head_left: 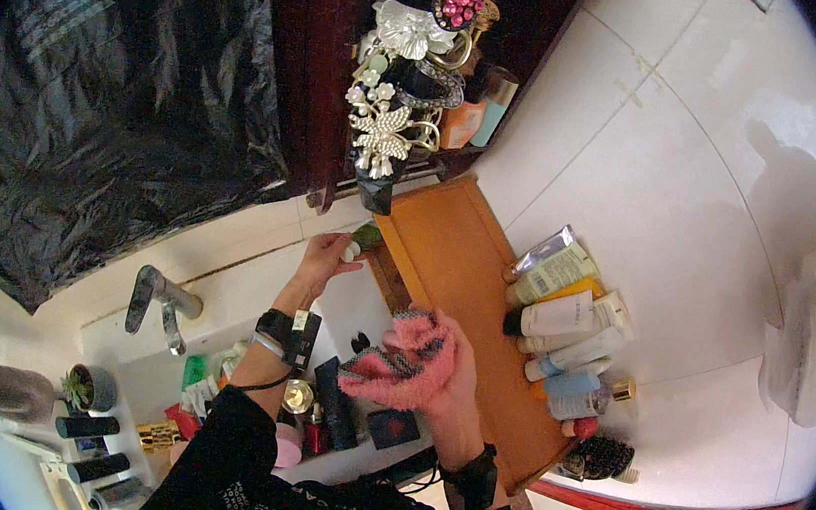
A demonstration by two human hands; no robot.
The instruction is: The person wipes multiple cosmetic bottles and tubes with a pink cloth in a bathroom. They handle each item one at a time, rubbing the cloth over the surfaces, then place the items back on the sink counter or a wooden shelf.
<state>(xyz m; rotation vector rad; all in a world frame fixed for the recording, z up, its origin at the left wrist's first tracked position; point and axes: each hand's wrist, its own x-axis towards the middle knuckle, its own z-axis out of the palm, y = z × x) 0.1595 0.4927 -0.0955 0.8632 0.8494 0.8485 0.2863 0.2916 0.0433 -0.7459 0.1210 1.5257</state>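
My left hand (328, 254) reaches to the far edge of the sink, its fingers closed on a small white round piece (351, 251) that looks like a cap. Just past it is a dark green object (367, 236), partly hidden; whether the two are joined I cannot tell. Bunched in my right hand (455, 381) is a pink cloth (395, 372) with grey-black patterned patches, held above the near side of the orange-brown wooden shelf (458, 261).
Left of my arms is a chrome faucet (161, 305) on the white sink (231, 305). Cosmetics, including a black box (336, 403), crowd the basin. Tubes and bottles (566, 323) line the shelf's right side. Hair clips (386, 137) hang above, beside a black plastic sheet (133, 103).
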